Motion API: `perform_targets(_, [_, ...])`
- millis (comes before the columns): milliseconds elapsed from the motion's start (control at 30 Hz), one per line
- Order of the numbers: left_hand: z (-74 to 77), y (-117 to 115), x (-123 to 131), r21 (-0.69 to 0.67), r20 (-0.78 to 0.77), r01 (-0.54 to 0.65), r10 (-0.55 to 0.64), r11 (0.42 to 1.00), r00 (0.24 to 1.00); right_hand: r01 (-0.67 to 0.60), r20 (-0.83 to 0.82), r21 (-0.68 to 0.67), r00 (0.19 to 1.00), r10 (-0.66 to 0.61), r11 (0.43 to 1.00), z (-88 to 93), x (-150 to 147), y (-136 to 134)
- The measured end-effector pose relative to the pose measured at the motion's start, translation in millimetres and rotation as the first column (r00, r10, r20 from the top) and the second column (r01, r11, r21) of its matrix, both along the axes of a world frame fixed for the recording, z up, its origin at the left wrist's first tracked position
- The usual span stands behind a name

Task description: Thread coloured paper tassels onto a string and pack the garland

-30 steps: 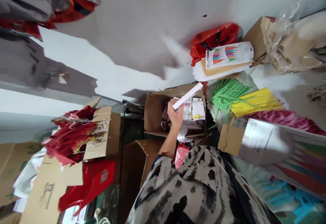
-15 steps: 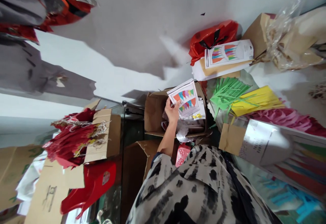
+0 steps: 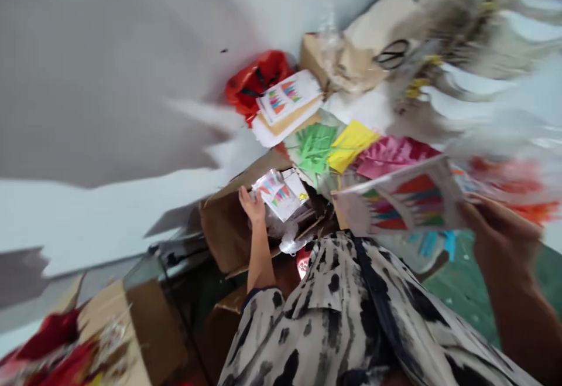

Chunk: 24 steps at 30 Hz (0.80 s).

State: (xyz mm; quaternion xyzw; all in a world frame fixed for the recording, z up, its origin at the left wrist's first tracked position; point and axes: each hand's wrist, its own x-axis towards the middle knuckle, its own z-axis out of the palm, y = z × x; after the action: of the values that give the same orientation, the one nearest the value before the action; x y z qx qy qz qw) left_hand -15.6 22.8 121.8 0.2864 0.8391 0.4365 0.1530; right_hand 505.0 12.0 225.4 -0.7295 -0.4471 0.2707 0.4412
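Your loose cloth top, pale with black brush-like blotches, runs off the bottom edge and hides part of the floor. Beyond it, a deep cardboard box stands with its flaps apart; crinkled clear film and shadow obscure much of its contents. At lower left, a carton with crumpled red material is cut off and badly smeared.

Your right arm comes in from the right edge, and your right hand clasps the end of the large printed box; blur makes the exact finger placing hard to read. That box is long, flat-faced and white, with fans of pointed red, green, purple and blue tassels, its lettering unreadable. It is raised in front of your top, covering what lies behind it.

Fringed paper strips lie beyond: pink, green and yellow, the pink partly hidden by the printed box.

Your left hand has thumb and fingers parted, right beside the small printed packet, a glossy white rectangle with similar tassels, lying slanted inside the cardboard box. Near its corner sits a tiny gold piece, too small to identify.
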Motion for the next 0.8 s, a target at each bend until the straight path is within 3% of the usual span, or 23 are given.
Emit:
perform_targets(67, [6.7, 12, 24, 0.015, 0.030, 0.138, -0.139, 0.990, 0.990, -0.004, -0.094, -0.013, 0.996, 0.003, 1.000, -6.3, 5, -7])
perform_targets(133, [21.2, 23, 62, 0.097, 0.084, 0.335, -0.344, 0.937, 0.935, -0.081, -0.163, -0.031, 0.984, 0.075, 0.996, -11.2, 4, -4])
perform_targets(167, [31.4, 27, 86, 0.200, 0.123, 0.463, -0.491, 0.863, 0.863, -0.122, -0.175, -0.027, 0.978, 0.116, 0.992, -12.6, 2, -2])
perform_targets(267, [68.6, 41, 159, 0.456, 0.153, 0.716, -0.839, 0.529, 0.522, -0.239, -0.154, 0.000, 0.960, 0.236, 0.971, -13.2, 0, 1])
perform_targets(367, [102.8, 57, 219, 0.469, 0.070, 0.857, -0.976, 0.213, 0.204, -0.344, -0.172, 0.003, 0.925, 0.340, 0.939, -10.3, 6, 0])
perform_targets(433, [116.7, 65, 246, 0.428, -0.002, 0.902, -0.998, 0.055, 0.062, -0.410, -0.226, 0.009, 0.888, 0.401, 0.912, -6.4, 13, 0])
perform_targets(467, [120.6, 67, 257, 0.423, -0.029, 0.906, -0.999, 0.009, 0.023, -0.435, -0.246, 0.013, 0.871, 0.424, 0.900, -4.0, 17, 1])
perform_targets(500, [122.7, 68, 265, 0.433, -0.043, 0.902, -0.999, -0.012, 0.008, -0.451, -0.256, 0.018, 0.861, 0.440, 0.892, -1.2, 20, 2])
perform_targets(567, [123.1, 68, 278, 0.487, -0.034, 0.874, -0.999, 0.006, 0.026, -0.472, -0.257, 0.026, 0.849, 0.462, 0.881, 4.7, 26, 5])
perform_targets(667, [119.5, 62, 289, 0.546, 0.005, 0.833, -0.995, 0.089, 0.103, -0.483, -0.189, 0.063, 0.853, 0.485, 0.873, 12.7, 31, 7])
perform_targets(800, [117.1, 55, 291, 0.527, -0.007, 0.828, -0.974, 0.189, 0.227, -0.533, 0.035, 0.139, 0.845, 0.534, 0.835, 18.3, 34, 8])
